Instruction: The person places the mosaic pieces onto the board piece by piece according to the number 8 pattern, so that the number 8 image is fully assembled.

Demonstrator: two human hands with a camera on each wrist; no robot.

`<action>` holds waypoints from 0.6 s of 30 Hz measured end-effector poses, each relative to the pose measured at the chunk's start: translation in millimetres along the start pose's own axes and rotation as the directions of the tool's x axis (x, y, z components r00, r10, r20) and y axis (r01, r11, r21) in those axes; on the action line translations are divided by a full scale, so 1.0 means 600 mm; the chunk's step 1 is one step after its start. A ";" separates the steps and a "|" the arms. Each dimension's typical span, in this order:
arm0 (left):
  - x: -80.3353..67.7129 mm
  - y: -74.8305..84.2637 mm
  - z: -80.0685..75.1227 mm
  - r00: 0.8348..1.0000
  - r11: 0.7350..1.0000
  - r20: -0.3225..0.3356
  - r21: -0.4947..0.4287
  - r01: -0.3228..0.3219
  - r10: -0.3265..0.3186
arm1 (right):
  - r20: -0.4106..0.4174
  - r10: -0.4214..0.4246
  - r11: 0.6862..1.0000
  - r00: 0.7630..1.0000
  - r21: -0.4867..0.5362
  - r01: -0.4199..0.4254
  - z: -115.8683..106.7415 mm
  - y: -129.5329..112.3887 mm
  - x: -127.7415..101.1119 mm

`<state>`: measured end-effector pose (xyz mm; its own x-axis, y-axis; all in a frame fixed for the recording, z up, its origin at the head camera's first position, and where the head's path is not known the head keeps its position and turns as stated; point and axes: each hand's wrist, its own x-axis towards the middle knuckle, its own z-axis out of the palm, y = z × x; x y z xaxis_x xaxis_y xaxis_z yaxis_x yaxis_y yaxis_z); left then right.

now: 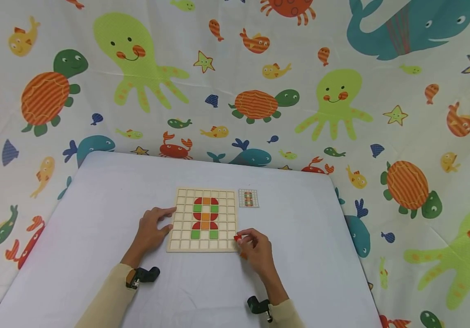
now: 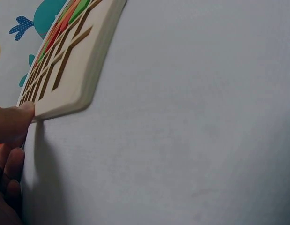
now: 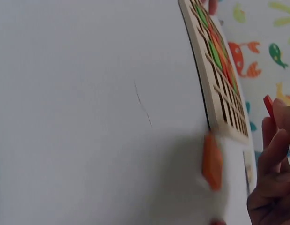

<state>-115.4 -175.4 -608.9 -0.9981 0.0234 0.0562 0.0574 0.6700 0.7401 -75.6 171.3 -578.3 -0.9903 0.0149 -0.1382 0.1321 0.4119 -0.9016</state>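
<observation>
- A wooden grid board [image 1: 184,228] is lying flat near the middle of the worktop [image 1: 95,218], and its square cells are holding a column of coloured tiles [image 1: 205,218]: red half-rounds, green squares and orange squares, with the outer cells showing bare wood.
- A small pattern card [image 1: 248,198] is lying just beside the board's far right corner, toward the far edge of the worktop.
- The left hand [image 1: 150,228] is resting on the worktop at the board's left edge, fingers stretched out and relaxed, with fingertips [image 2: 16,117] touching the board's rim.
- The right hand [image 1: 255,248] is sitting at the board's near right corner, fingers curled and pinching a small red tile [image 1: 237,238] just beside the rim.
- An orange tile [image 3: 211,161] is lying on the worktop under the right hand, just off the board's near corner.
- Both forearms, in beige sleeves, are reaching in from the near edge of the worktop.
</observation>
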 end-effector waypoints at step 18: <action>0.003 -0.005 0.001 1.000 1.000 -0.002 0.008 -0.012 0.012 | 0.045 -0.075 0.988 0.996 -0.128 0.081 0.134 -0.050 0.000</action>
<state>-117.3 -177.1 -611.3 -0.9973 0.0305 0.0663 0.0694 0.6758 0.7338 -76.3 85.6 -584.3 -0.9945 -0.0572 -0.0882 0.0451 0.5254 -0.8497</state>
